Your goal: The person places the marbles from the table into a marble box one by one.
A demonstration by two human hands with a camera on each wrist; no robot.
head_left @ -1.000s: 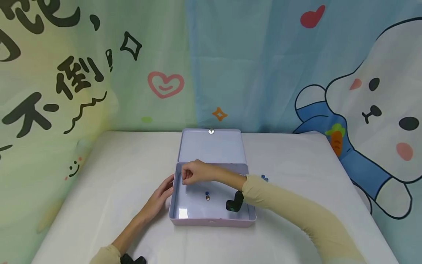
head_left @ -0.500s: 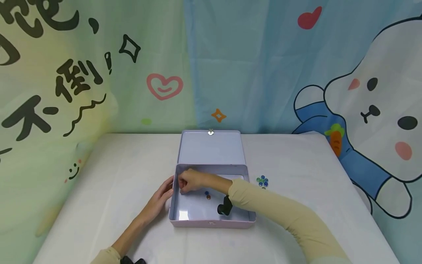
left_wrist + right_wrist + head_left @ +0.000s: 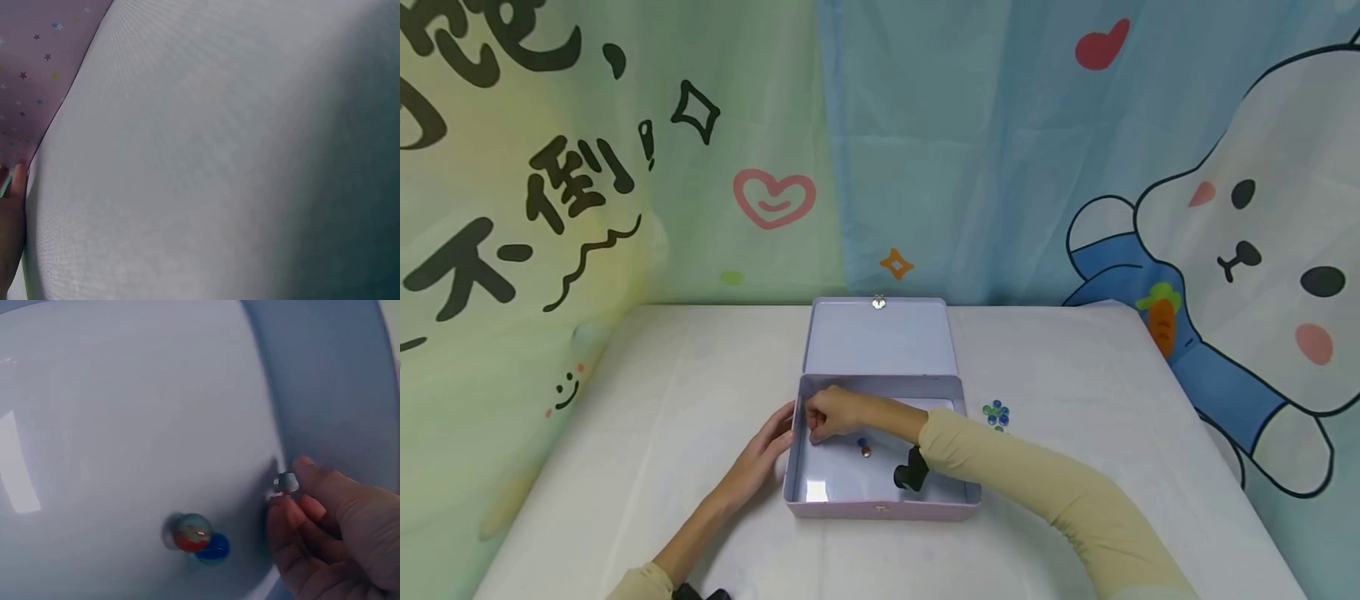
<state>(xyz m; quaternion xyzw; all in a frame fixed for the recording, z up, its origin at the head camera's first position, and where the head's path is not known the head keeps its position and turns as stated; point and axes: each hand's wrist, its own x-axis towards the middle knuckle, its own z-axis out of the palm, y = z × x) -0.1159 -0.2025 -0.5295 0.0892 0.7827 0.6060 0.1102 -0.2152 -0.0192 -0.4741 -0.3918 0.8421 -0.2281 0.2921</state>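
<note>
An open lilac metal box (image 3: pixel 880 509) lies with its lid (image 3: pixel 880 337) tipped back. Inside its left end, the right hand (image 3: pixel 835 412) is low, near the wall. In the right wrist view the fingers of that hand (image 3: pixel 331 531) pinch a small shiny marble (image 3: pixel 287 482). A red-and-clear marble (image 3: pixel 192 532) and a blue marble (image 3: pixel 214 548) touch each other on the box floor beside it. The left hand (image 3: pixel 763 446) rests with extended fingers against the outside of the left wall; the left wrist view shows its fingers beside the star-printed side (image 3: pixel 47 69).
Several blue and green glass marbles (image 3: pixel 996 412) lie grouped on the white tablecloth (image 3: pixel 1075 375) to the right of the box. Behind the table hangs a printed curtain (image 3: pixel 925 150). The right forearm crosses over the box.
The right hand has moved down and slightly left inside the box. The two marbles on its floor have shifted a little left. The left hand has stayed in place.
</note>
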